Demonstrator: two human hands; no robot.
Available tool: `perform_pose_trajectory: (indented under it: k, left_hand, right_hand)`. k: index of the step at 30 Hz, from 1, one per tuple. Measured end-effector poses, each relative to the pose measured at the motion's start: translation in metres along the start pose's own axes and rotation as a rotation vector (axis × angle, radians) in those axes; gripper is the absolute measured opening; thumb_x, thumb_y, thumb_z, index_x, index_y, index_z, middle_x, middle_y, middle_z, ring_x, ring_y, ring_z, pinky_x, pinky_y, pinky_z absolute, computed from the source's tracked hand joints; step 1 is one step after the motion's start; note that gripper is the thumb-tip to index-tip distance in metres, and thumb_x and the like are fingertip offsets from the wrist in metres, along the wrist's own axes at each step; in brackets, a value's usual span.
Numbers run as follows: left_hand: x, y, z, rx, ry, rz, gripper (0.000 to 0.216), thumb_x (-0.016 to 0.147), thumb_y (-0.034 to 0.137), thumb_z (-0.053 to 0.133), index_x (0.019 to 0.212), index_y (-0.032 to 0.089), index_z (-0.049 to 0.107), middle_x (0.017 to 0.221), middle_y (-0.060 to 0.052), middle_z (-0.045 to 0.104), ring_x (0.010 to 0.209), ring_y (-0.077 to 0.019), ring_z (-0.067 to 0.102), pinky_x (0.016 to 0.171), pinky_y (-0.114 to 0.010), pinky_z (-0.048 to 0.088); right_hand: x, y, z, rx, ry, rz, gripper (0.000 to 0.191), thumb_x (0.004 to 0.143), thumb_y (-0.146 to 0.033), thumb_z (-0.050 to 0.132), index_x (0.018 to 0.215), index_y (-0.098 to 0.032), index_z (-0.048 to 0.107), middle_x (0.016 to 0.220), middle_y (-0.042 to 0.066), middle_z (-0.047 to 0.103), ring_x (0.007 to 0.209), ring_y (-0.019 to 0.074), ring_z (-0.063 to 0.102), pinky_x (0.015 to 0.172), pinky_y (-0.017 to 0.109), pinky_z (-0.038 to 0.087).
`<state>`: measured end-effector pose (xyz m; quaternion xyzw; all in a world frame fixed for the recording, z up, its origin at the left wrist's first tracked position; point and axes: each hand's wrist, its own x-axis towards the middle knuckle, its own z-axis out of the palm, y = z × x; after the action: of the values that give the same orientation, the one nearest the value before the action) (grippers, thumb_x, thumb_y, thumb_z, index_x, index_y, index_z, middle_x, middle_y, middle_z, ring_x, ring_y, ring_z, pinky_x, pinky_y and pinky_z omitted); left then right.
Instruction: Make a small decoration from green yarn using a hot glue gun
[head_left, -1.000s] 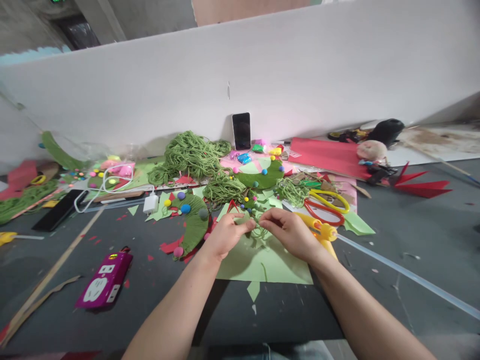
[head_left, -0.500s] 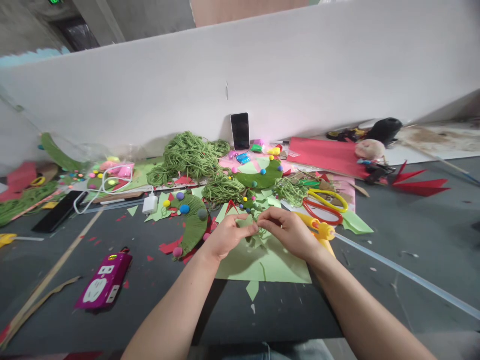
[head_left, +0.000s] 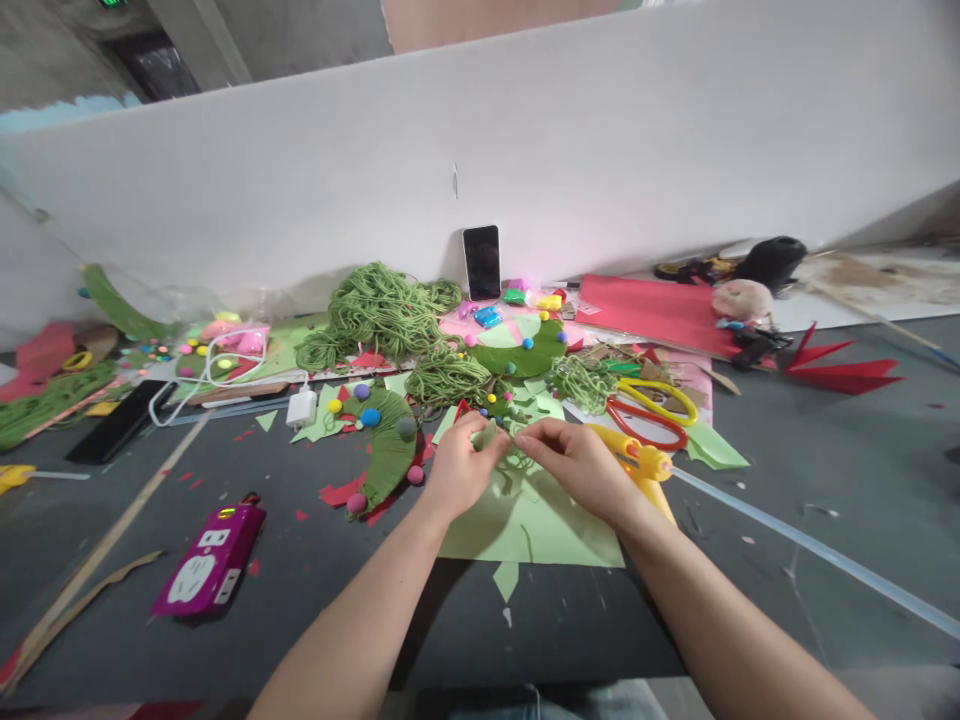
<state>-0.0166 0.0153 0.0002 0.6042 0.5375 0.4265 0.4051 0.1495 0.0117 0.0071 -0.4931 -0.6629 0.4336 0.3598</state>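
Above a light green paper sheet [head_left: 532, 525], my two hands meet almost fingertip to fingertip. My left hand [head_left: 466, 470] is closed on a small green piece [head_left: 486, 436], whose kind I cannot make out. Thumb and forefinger of my right hand [head_left: 574, 465] pinch together at green yarn [head_left: 517, 458] that hangs in loose loops between the hands. Left of them lies a curved green yarn-wrapped shape [head_left: 388, 450] with coloured pom-poms on it. A yellow glue gun [head_left: 634, 455] with a long clear stick rests beside my right wrist.
Behind the hands is a heap of green yarn [head_left: 382, 310], and a phone [head_left: 481, 262] leans on the white partition. Red and yellow scissors handles [head_left: 649, 425] lie to the right. A purple pack [head_left: 211, 558], white charger [head_left: 301, 407] and black phone [head_left: 124, 422] are on the left.
My left hand has turned and its fingers have curled in, bringing the small green piece into view above them. My right hand stays in nearly the same pinch.
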Motion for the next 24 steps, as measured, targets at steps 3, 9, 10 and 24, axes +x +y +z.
perform_pose_trajectory:
  k: [3,9,10,24]
  left_hand:
    - [0.0,-0.003,0.003,-0.171,0.044,-0.129,0.023,0.074,0.038,0.068,0.066,0.017,0.062,0.065,0.0,0.055,0.064,-0.0142,0.048,0.06,-0.025,0.033]
    - [-0.002,0.003,0.009,-0.593,0.064,-0.377,0.027,0.065,0.036,0.076,0.076,0.015,0.064,0.063,0.0,0.061,0.057,-0.0129,0.053,0.059,-0.026,0.04]
    - [-0.003,0.004,0.009,-0.637,0.059,-0.382,0.025,0.064,0.035,0.076,0.074,0.015,0.064,0.064,0.0,0.062,0.057,-0.0129,0.054,0.06,-0.026,0.041]
    - [-0.001,0.005,0.003,-0.585,0.0,-0.35,0.022,0.066,0.033,0.073,0.064,0.016,0.06,0.059,0.002,0.054,0.057,-0.0115,0.049,0.058,-0.025,0.038]
  right_hand:
    - [-0.003,0.0,0.008,-0.103,0.126,-0.15,0.016,0.086,-0.027,0.056,0.083,-0.018,0.069,0.071,0.002,0.061,0.064,0.0143,0.055,0.057,0.026,0.042]
    - [-0.009,0.004,0.021,-0.436,0.343,-0.531,0.02,0.09,-0.018,0.052,0.092,-0.016,0.071,0.071,0.004,0.06,0.061,0.0124,0.058,0.055,0.022,0.045]
    - [-0.009,0.005,0.021,-0.495,0.36,-0.579,0.021,0.091,-0.017,0.05,0.092,-0.016,0.071,0.07,0.004,0.06,0.062,0.0128,0.058,0.056,0.022,0.045]
    - [-0.014,-0.005,0.024,-0.795,0.365,-0.693,0.024,0.092,-0.013,0.046,0.09,-0.011,0.07,0.066,0.007,0.06,0.061,0.0168,0.055,0.055,0.027,0.044]
